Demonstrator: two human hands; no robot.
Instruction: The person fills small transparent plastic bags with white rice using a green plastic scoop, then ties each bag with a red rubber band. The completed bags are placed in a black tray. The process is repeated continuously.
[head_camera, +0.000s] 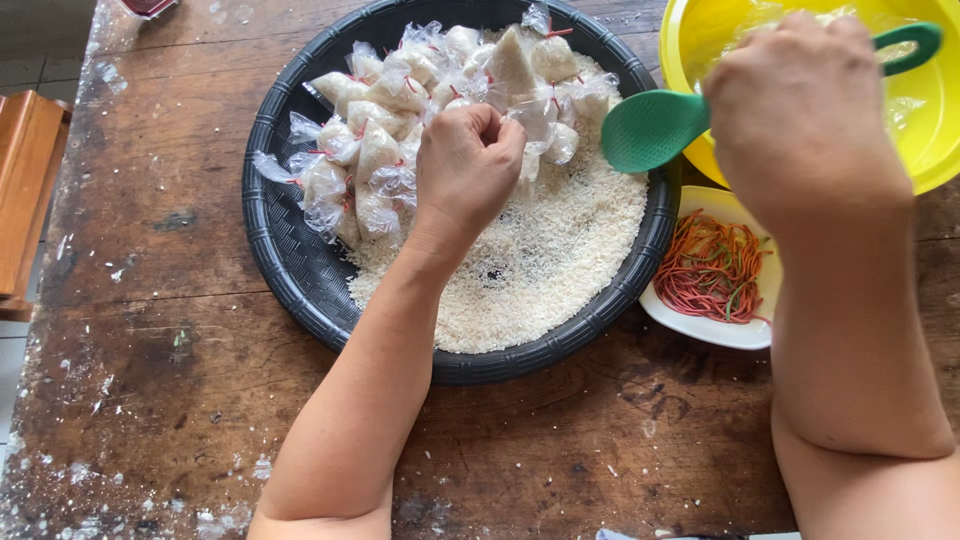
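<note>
A round black woven tray (290, 265) holds loose white rice (540, 260) and a heap of several small clear plastic bags of rice (380, 140) tied with red bands. My left hand (465, 165) rests fisted on the pile, fingers closed around a filled bag (535, 112) at the heap's right side. My right hand (795, 110) grips a green plastic rice scoop (650, 128) by its handle, the scoop's bowl hanging over the tray's right rim.
A yellow plastic basin (930, 150) stands at the top right. Below it a white dish (715, 330) holds red, orange and green rubber bands (712, 268). The worn wooden table (160, 330) is speckled white. A wooden stool (25, 190) sits at the left.
</note>
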